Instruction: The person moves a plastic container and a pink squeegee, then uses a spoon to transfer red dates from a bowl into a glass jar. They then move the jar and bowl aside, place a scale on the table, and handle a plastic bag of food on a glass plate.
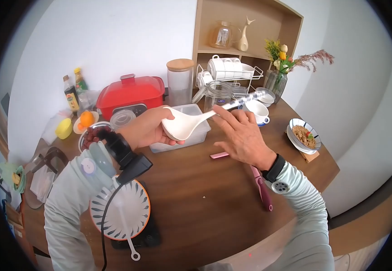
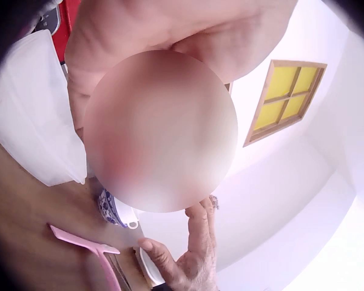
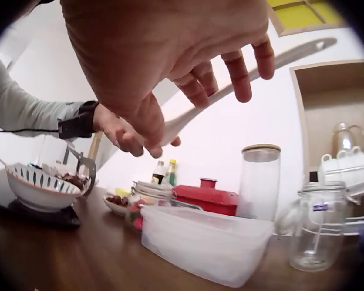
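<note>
My left hand (image 1: pixel 148 128) holds a white ladle (image 1: pixel 184 124) by its bowl, the thumb at the rim. Its handle, patterned in blue near the end, points up and right. Across that handle reach the loosely extended fingers of my right hand (image 1: pixel 245 142), apart from one another. In the right wrist view the handle (image 3: pixel 291 56) passes behind those fingers. A blurred disc hides the ladle's bowl in the left wrist view. Below both hands are a translucent plastic box (image 1: pixel 196 139), a pink strip (image 1: pixel 219 155) and a tool with a dark pink handle (image 1: pixel 263 194).
A striped bowl (image 1: pixel 101 203) with a white long-handled utensil stands on a black scale (image 1: pixel 153 237) at front left. Behind are a red cooker (image 1: pixel 130 92), a tall lidded jar (image 1: pixel 180 86) and a cup rack (image 1: pixel 255 74). A bowl of food (image 1: pixel 304 135) stands right.
</note>
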A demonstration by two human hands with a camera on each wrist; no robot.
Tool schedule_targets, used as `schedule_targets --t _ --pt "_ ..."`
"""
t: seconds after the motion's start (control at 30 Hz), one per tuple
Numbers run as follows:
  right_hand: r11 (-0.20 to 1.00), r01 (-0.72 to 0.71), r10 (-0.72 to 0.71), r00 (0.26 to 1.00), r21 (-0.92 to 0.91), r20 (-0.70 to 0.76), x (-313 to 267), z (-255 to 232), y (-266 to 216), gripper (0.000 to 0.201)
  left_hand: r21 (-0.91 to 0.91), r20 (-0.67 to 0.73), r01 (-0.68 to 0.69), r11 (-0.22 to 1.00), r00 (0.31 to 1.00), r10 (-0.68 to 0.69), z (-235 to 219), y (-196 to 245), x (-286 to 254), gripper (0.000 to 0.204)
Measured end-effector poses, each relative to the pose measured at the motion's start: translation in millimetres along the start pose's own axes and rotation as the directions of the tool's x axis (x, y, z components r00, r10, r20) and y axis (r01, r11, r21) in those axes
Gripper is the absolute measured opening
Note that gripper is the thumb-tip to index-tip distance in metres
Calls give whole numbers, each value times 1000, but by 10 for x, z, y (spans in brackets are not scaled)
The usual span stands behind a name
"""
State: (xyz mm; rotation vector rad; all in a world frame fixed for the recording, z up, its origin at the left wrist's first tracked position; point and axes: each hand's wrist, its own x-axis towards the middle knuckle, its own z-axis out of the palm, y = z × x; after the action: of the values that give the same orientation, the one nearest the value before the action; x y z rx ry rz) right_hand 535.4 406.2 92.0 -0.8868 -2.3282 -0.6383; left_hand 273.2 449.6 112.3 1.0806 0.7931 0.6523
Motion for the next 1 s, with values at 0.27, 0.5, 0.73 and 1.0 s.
schedule_targets --t 0.27,0.5,0.73,1.0 --pt "958 27 -82 980 -284 -184 -402 -99 394 24 -21 228 181 983 958 -172 334 -183 267 42" --pt "952 -288 305 928 107 -215 -917 34 774 25 -8 51 83 996 995 -83 415 -117 222 44" --pt "527 -812 818 565 251 109 -1483 574 1847 25 232 -71 37 972 997 -21 159 -168 -22 34" --pt "537 -831 793 556 147 250 -1763 920 2363 23 429 -148 104 898 988 -44 -33 -200 -200 38"
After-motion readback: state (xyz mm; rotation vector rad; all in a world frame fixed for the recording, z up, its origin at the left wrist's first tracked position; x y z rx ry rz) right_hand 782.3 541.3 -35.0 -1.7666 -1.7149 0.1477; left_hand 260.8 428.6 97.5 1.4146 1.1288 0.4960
